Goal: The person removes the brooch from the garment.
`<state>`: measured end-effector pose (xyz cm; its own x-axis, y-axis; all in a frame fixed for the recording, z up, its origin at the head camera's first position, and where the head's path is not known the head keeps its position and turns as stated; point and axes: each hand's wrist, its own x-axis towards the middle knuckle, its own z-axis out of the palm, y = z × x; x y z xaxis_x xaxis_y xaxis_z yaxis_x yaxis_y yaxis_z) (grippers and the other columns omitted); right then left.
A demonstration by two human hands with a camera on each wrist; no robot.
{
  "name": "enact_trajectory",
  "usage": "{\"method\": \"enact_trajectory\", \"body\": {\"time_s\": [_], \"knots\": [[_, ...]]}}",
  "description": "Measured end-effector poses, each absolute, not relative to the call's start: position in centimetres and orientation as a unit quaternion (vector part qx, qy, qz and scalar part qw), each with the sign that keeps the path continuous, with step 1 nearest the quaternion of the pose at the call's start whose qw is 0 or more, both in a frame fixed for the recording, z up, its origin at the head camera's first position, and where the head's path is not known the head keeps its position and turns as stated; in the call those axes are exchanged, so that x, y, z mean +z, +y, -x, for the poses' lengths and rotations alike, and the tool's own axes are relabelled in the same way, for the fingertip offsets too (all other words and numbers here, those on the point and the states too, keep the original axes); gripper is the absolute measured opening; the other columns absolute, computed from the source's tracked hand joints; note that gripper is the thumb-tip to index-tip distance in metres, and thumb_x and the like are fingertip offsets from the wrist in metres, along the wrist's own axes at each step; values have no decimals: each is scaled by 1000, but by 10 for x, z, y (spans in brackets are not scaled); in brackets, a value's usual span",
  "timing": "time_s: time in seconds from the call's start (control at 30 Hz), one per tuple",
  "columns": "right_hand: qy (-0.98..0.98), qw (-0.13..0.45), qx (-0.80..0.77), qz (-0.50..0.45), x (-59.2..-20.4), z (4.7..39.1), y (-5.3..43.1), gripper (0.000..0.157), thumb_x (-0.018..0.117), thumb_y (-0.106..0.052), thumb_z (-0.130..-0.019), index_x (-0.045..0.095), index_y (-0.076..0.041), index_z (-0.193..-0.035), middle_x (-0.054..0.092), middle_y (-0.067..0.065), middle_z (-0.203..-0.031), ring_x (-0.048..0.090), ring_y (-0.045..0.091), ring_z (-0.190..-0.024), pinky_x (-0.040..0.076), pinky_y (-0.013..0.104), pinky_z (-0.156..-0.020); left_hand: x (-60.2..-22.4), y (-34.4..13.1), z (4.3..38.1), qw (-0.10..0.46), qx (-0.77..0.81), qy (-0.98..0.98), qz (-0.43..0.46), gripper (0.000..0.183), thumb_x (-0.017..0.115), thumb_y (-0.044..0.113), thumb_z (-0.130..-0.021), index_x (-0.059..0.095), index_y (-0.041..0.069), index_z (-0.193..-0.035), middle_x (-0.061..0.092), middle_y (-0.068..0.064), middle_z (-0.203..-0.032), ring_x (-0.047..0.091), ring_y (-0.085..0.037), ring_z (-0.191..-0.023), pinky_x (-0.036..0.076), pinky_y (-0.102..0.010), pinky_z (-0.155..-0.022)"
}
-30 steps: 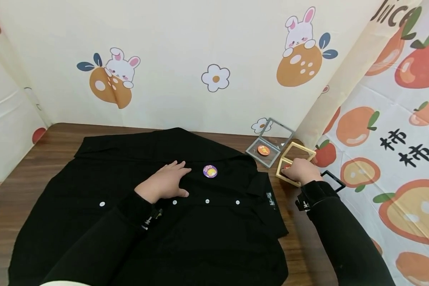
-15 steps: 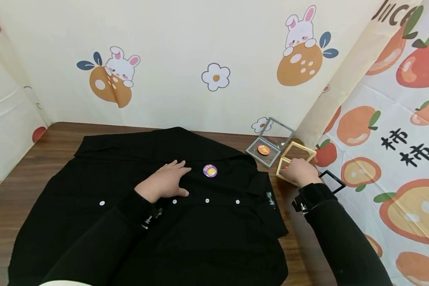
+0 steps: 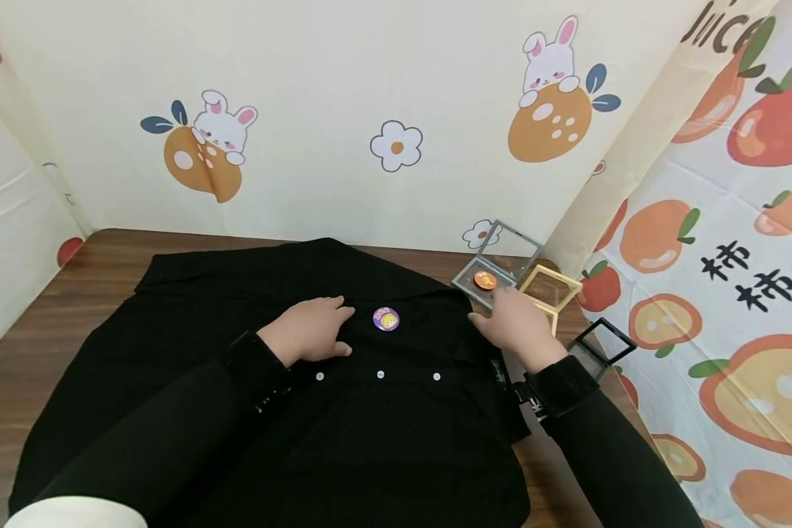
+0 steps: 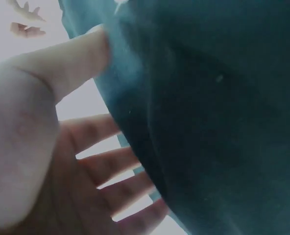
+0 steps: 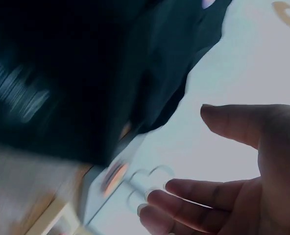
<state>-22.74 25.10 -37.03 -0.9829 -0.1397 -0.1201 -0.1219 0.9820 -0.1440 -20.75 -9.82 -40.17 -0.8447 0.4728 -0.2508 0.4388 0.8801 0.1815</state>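
A black shirt with white buttons lies spread on the wooden table. My left hand rests on it, fingers extended and thumb apart, just left of a round purple badge. Over the shirt's right edge is my right hand, with nothing between its thumb and parted fingers in the right wrist view. Its fingertips overlap a grey clear-lidded case in the head view. That case stands with its lid up and holds a round orange badge.
A yellow-framed case with its lid raised stands behind my right hand, partly covered by it. Farther right, a black-framed case also has its lid up. Printed cloth walls close off the table's back and right side.
My right hand has left the yellow-framed case and moved left to the shirt's edge and the grey case. The left hand stays on the shirt in nearly the same place.
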Motion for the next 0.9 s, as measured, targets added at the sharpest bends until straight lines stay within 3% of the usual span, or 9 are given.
{"method": "enact_trajectory", "body": {"time_s": [0.3, 0.6, 0.9], "knots": [[986, 48, -116, 110, -379, 223, 204, 65, 63, -48, -101, 54, -1, -144, 57, 22, -136, 60, 39, -116, 48, 55, -97, -399, -81, 228, 139, 95, 953, -251, 71, 61, 47, -103, 41, 6, -158, 34, -20, -163, 32, -36, -150, 26, -51, -121], [984, 51, -113, 127, -400, 225, 169, 63, 66, -48, -99, 58, -3, -142, 59, 18, -136, 63, 33, -115, 51, 49, -97, -412, -73, 240, 109, 62, 957, -261, 75, 58, 52, -103, 38, 7, -160, 29, -20, -166, 25, -38, -153, 17, -54, -123], [981, 48, -82, 170, -414, 232, 159, 60, 68, -45, -98, 59, -4, -141, 61, 14, -134, 63, 28, -115, 52, 46, -97, -417, -74, 243, 126, 57, 957, -254, 73, 50, 53, -106, 32, 9, -162, 22, -19, -168, 19, -38, -155, 14, -55, -124]]}}
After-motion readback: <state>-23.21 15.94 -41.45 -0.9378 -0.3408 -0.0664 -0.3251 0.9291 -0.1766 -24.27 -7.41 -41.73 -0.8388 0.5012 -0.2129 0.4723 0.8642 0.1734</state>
